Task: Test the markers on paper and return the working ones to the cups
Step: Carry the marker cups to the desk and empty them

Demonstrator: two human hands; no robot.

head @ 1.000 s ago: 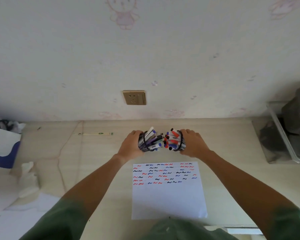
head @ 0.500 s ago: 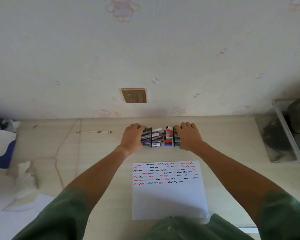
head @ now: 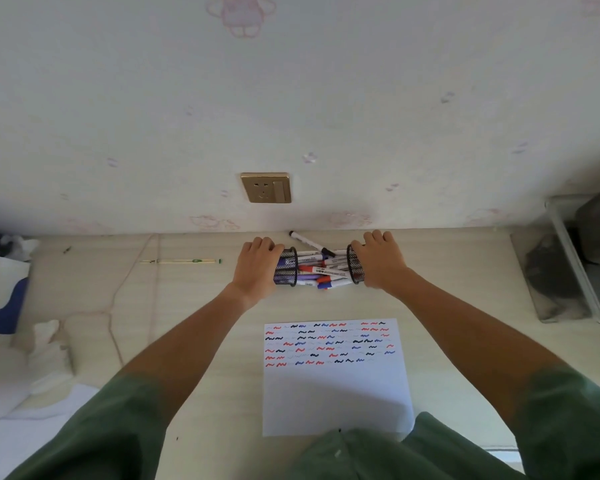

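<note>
Two black mesh cups lie tipped on their sides, mouths facing each other, near the wall. My left hand grips the left cup; my right hand grips the right cup. Several markers with red, blue and black caps spill onto the table between the cups. One black-capped marker lies loose behind them by the wall. A white paper sheet with rows of red, blue and black squiggles lies nearer me.
A thin pencil-like stick lies to the left. Crumpled tissue and a blue-and-white bag sit at the far left. A clear tray with a grey object stands at the right. A wall socket is above.
Both cups were tipped flat and pulled apart. Markers slid out onto the table between them, and one black-capped marker rolled back toward the wall.
</note>
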